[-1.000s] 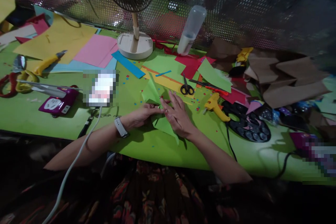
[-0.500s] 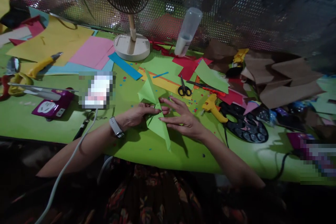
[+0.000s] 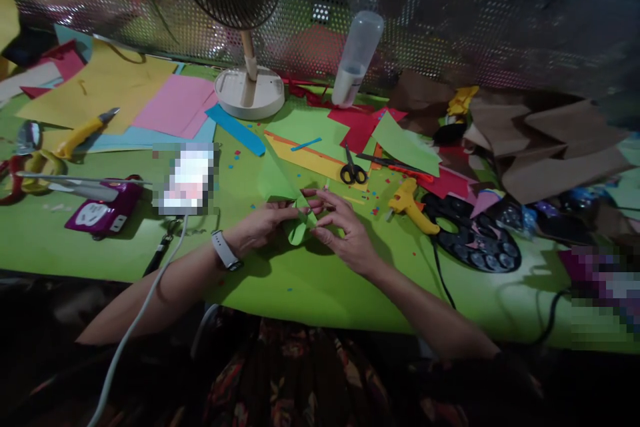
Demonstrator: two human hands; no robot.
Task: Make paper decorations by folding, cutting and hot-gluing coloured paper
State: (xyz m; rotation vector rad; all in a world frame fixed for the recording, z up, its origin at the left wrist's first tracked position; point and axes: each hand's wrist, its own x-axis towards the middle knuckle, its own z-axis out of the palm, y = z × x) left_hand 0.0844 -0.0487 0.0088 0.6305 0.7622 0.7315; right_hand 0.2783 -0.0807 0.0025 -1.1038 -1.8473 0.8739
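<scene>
Green tabletop (image 3: 320, 293), inward-turned hands (image 3: 347, 237) at paper (image 3: 277, 178)

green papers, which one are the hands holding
The folded green paper, held between the left hand and right hand. The flat green sheet by the fan base and the green piece nearer the glue gun lie beyond, touched by neither.

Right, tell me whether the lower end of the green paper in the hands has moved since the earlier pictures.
Yes. The lower end of the green paper has come away from the near edge of the table, toward the fan base.
</scene>
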